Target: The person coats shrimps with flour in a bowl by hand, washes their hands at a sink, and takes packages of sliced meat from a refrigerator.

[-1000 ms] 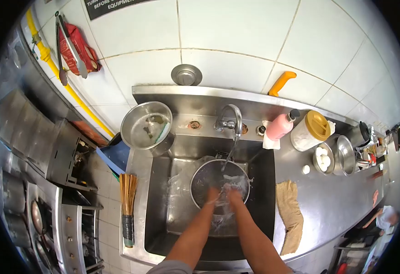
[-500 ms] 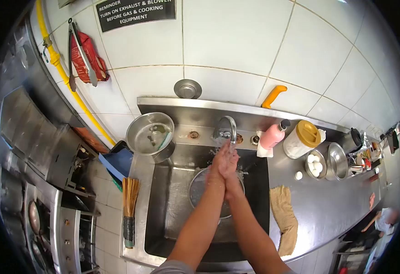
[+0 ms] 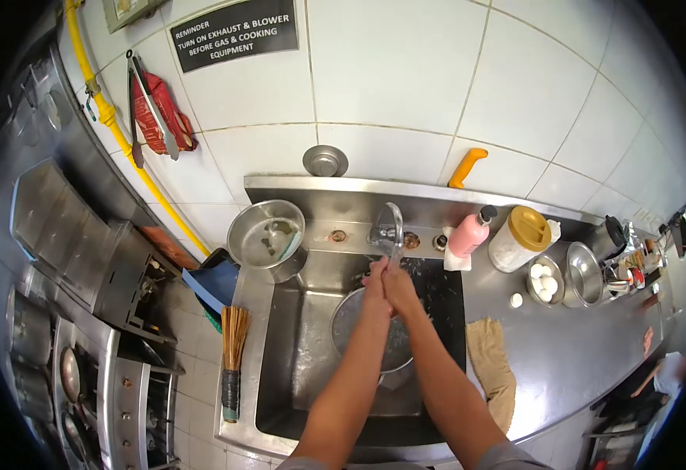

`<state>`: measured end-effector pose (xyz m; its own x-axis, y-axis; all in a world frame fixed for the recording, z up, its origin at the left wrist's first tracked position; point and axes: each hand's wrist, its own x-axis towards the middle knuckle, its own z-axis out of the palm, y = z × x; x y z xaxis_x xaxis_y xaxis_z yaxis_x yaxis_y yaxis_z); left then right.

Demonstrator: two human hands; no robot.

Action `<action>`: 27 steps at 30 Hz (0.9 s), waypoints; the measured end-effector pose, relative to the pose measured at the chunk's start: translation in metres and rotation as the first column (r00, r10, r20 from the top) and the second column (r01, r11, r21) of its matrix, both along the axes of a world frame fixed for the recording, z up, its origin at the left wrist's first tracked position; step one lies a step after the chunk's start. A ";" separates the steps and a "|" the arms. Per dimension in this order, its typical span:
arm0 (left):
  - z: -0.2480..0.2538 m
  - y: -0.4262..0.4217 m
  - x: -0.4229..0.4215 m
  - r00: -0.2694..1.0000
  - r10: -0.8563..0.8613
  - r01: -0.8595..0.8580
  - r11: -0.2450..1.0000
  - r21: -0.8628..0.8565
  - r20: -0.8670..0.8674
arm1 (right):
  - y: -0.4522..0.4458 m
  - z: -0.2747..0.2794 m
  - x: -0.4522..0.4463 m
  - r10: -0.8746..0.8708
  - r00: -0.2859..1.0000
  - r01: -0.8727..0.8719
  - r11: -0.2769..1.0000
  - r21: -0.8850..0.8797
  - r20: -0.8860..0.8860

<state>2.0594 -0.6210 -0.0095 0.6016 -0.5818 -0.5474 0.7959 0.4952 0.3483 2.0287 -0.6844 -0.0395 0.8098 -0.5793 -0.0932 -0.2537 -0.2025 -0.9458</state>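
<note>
Presently, I observe the left hand and the right hand pressed against each other directly below the faucet; finger curl cannot be determined from my view. Water runs from the faucet onto both hands. The round metal pot sits in the sink, lower than the hands and partly covered by the left forearm. On the counter, right of the sink, I register a brown cloth and a yellow-lidded jar.

Round bowl in metal sink
</note>
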 end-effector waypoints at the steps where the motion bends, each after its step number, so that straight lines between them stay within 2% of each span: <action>1: -0.071 -0.022 0.024 0.996 0.013 -0.003 0.993 -0.116 0.090 | 0.013 0.022 -0.015 0.041 0.998 -0.040 0.999 -0.006 0.039; 2: -0.065 -0.019 0.022 0.996 0.010 0.000 0.993 -0.117 0.086 | 0.030 0.033 -0.026 0.037 0.999 -0.037 0.999 -0.007 0.036; 4: -0.040 -0.006 0.027 0.900 -0.230 0.200 0.973 0.119 0.371 | 0.058 0.043 -0.041 -0.024 0.969 0.119 0.919 -0.377 0.247; 5: -0.027 -0.021 0.028 0.875 -0.231 0.020 0.896 0.444 0.426 | 0.067 0.042 -0.050 -0.022 0.969 0.116 0.921 -0.373 0.248; 6: -0.036 -0.030 0.028 0.874 -0.228 0.014 0.895 0.447 0.430 | 0.073 0.039 -0.057 -0.036 0.975 0.118 0.919 -0.376 0.218; 7: -0.055 -0.039 0.033 0.810 -0.082 -0.243 0.855 0.459 0.581 | 0.076 0.038 -0.060 -0.050 0.981 0.120 0.917 -0.380 0.188; 8: -0.068 -0.046 0.032 0.695 0.039 -0.481 0.767 0.424 0.718 | 0.068 0.036 -0.055 -0.047 0.981 0.117 0.918 -0.378 0.189; 9: -0.069 -0.048 0.022 0.697 0.038 -0.482 0.763 0.430 0.716 | 0.054 0.031 -0.046 -0.045 0.975 0.110 0.950 -0.293 0.219; 10: -0.066 -0.049 0.013 0.509 0.035 -0.569 0.763 0.306 0.860 | 0.037 0.030 -0.037 -0.047 0.967 0.101 0.973 -0.205 0.252; 11: -0.061 -0.045 0.007 0.292 0.030 -0.627 0.761 0.168 0.956 | 0.018 0.033 -0.031 -0.101 0.978 0.064 0.979 0.194 0.184; 12: -0.039 -0.029 -0.002 0.293 0.027 -0.635 0.753 0.174 0.956 | -0.003 0.038 -0.026 -0.118 0.988 0.044 0.825 0.564 0.097; 13: -0.005 -0.006 -0.014 0.772 0.043 -0.134 0.986 0.095 0.634 | -0.020 0.052 -0.027 0.020 0.996 -0.069 0.790 0.609 0.088; 14: 0.014 0.007 -0.020 0.959 -0.231 0.271 0.919 -0.286 0.165 | -0.053 0.028 -0.026 0.235 0.968 -0.209 0.566 0.798 0.087; 15: -0.004 0.002 -0.016 0.943 -0.318 0.323 0.797 -0.511 0.100 | -0.045 0.034 -0.027 0.211 0.949 -0.311 0.514 0.800 0.234; 16: -0.003 0.004 -0.015 0.950 -0.299 0.302 0.801 -0.517 0.091 | -0.032 0.048 -0.030 0.184 0.910 -0.413 0.463 0.784 0.371; 17: 0.003 0.004 -0.007 0.967 -0.248 0.240 0.777 -0.582 0.067 | -0.013 0.064 -0.028 0.206 0.907 -0.420 0.462 0.781 0.366; 18: 0.009 0.002 0.001 0.979 -0.201 0.180 0.745 -0.642 0.041 | 0.013 0.079 -0.028 -0.031 0.895 -0.382 0.459 0.802 0.444; 19: -0.007 -0.019 0.008 0.996 0.067 -0.084 0.845 -0.528 -0.050 | 0.034 0.082 -0.030 -0.271 0.830 -0.342 0.443 0.828 0.488; 20: -0.003 -0.023 0.014 0.995 0.083 -0.102 0.842 -0.530 -0.060 | 0.049 0.069 -0.032 -0.256 0.838 -0.342 0.441 0.830 0.481; 22: 0.007 -0.027 0.030 0.920 0.391 -0.357 0.807 -0.471 -0.028 | 0.070 0.044 -0.035 -0.239 0.843 -0.439 0.215 0.873 0.483; 23: 0.006 -0.030 0.032 0.918 0.392 -0.358 0.747 -0.560 -0.063 | 0.068 0.042 -0.035 -0.202 0.896 -0.307 0.362 0.880 0.395; 24: 0.006 -0.025 0.028 0.911 0.407 -0.373 0.744 -0.554 -0.066 | 0.073 0.053 -0.033 -0.190 0.902 -0.307 0.352 0.884 0.389; 26: 0.020 -0.008 0.012 0.979 0.124 -0.032 0.877 -0.479 0.161 | 0.079 0.102 -0.018 -0.268 0.936 -0.013 0.619 0.785 0.227; 27: 0.022 -0.004 0.007 0.973 0.100 -0.013 0.923 -0.383 0.208 | 0.079 0.114 -0.016 -0.326 0.933 0.141 0.723 0.676 0.154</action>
<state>2.0660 -0.6253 0.0123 0.7187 -0.6801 -0.1443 0.6880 0.6657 0.2891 2.0130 -0.6053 0.0743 0.7045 -0.6262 -0.3339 0.0489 0.5122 -0.8575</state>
